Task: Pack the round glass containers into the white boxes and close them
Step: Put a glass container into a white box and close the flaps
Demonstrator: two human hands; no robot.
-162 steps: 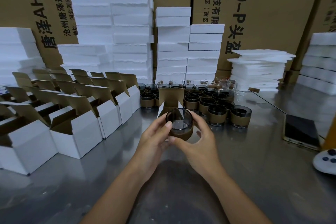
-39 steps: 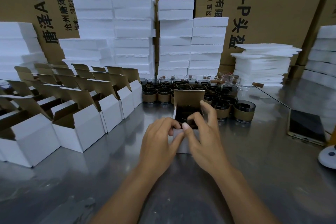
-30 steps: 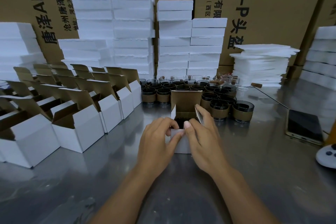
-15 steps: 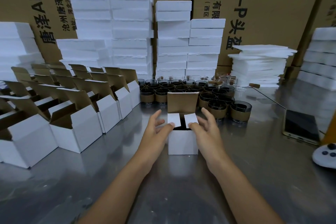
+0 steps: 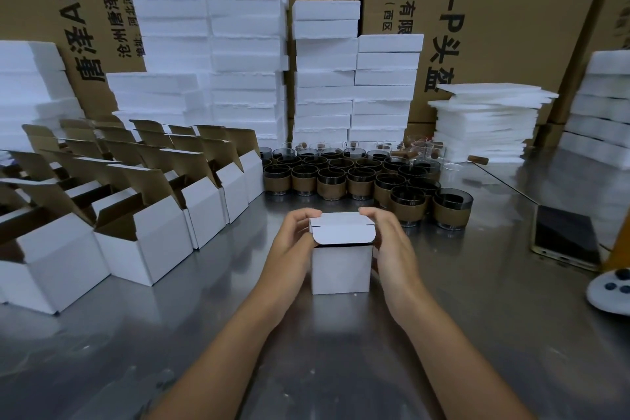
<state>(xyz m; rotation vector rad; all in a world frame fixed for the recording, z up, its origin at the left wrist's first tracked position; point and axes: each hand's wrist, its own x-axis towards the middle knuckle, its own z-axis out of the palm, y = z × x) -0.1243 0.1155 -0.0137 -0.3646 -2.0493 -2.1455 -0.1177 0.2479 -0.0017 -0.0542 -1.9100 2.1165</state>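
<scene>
box: the white box (image 5: 341, 269) stands upright on the desk (image 5: 477, 334), dead centre between your hands, contents hidden.
lid: the lid (image 5: 342, 232) is folded down and its tuck flap hangs outside the front face, toward you.
left hand: your left hand (image 5: 293, 242) grips the top-left corner, fingers curled over it.
right hand: your right hand (image 5: 392, 249) clasps the top-right corner likewise.
key relation: the flap edge runs left to right on your side, with both hands equally near. it probably wants pushing down and in.
queue: the round glass containers (image 5: 358, 177) wait just behind.

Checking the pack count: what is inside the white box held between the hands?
Nothing inside shows. The white box has its lid folded over the top, tuck flap not yet pushed in; the left hand and right hand grip its sides.
</scene>
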